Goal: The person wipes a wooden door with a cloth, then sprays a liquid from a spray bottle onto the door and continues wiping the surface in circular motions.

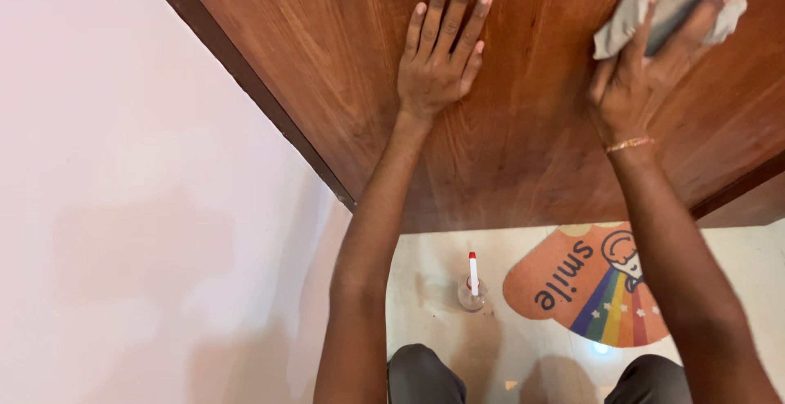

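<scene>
1. Cloth first: a crumpled grey rag lies pressed against the reddish-brown wooden door, high on its right side and close to the frame's top edge.
2. Right hand grips the rag from below, fingers curled over it and bunching the fabric against the wood; a thin gold bracelet circles that wrist. The rag sits just beyond the fingertips, up and to the right of the palm, so this hand is the one on it.
3. Left hand is well apart from the rag, to its left, laid flat on the door with fingers straight, close together and pointing up. It holds nothing.
4. Door grain runs roughly along the direction of the arms; a dark wooden frame borders the door on the left, meeting a pale pink wall.
5. Below, on the pale tiled floor, stands a clear spray bottle with a white and red nozzle, beside a rainbow-patterned orange doormat.
6. Hard to tell: the rag's upper edge is cut off, part of it hides behind the fingers, and the door's handle is out of view.
</scene>
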